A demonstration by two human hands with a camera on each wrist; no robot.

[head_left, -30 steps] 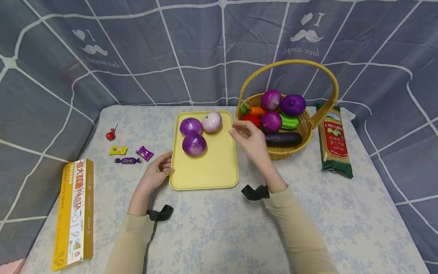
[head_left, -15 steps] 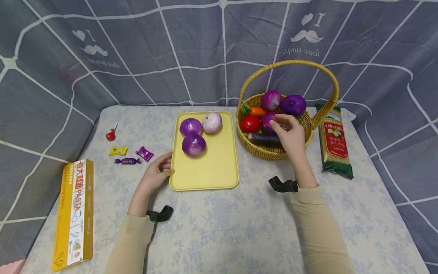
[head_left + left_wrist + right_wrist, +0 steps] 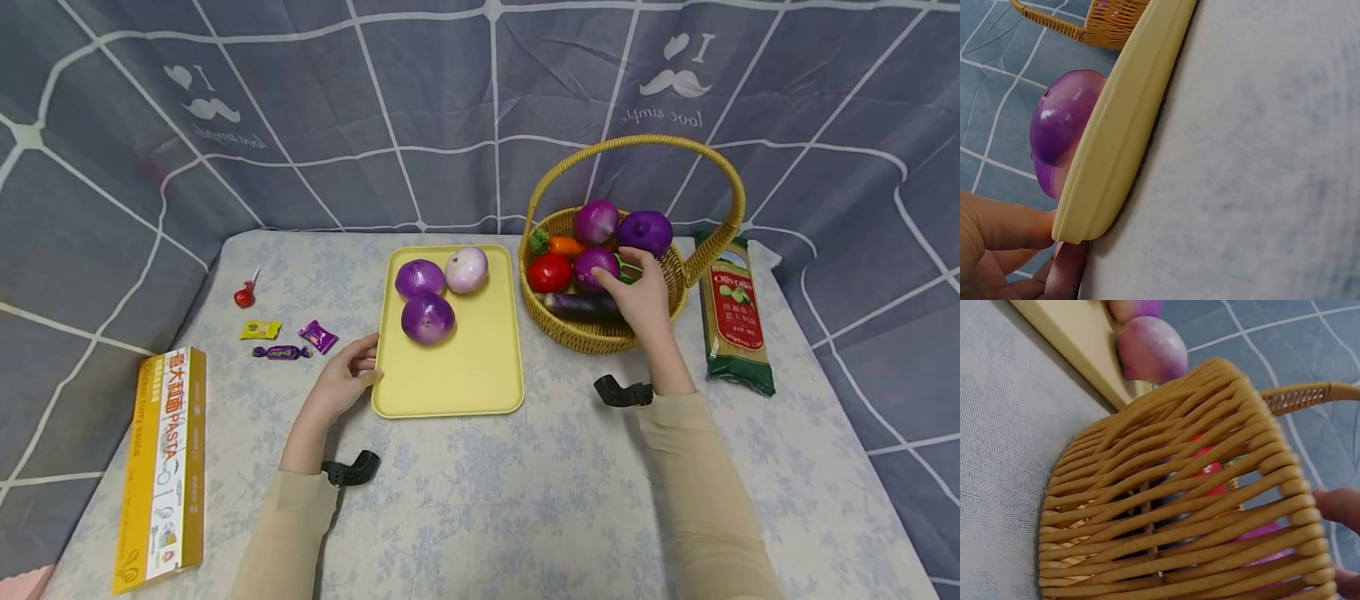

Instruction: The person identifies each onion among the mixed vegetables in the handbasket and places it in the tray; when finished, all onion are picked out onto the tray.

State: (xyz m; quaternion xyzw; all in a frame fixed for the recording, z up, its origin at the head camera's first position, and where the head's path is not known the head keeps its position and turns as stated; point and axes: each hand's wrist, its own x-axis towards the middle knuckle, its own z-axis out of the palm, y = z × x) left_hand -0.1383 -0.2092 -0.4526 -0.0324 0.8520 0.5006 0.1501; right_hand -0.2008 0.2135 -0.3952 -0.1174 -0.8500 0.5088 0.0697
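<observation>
My left hand (image 3: 348, 379) pinches the left edge of a yellow tray (image 3: 450, 375), with one digit on top and others beneath in the left wrist view. Two purple onions (image 3: 427, 317) and a paler onion (image 3: 467, 269) sit on that tray. Over the front right of a wicker basket (image 3: 570, 333), my right hand (image 3: 645, 292) reaches in with thumb and fingers apart. Its thumb overlaps a purple onion (image 3: 592, 265); a green vegetable (image 3: 627, 271) shows between thumb and fingers. An eggplant (image 3: 581, 306) lies below, partly hidden by the hand.
The basket also holds a tomato (image 3: 549, 273), a carrot (image 3: 566, 246), another onion (image 3: 597, 221) and a round purple vegetable (image 3: 646, 233) under its tall handle (image 3: 637, 140). Pasta (image 3: 737, 312) lies right. A pasta box (image 3: 161, 467), several candies (image 3: 281, 352) and a lollipop (image 3: 244, 295) lie left.
My right hand has moved right from beside the tray to over the basket, then shifted only slightly. The left hand stays at the tray's edge, and the onions on it keep their places.
</observation>
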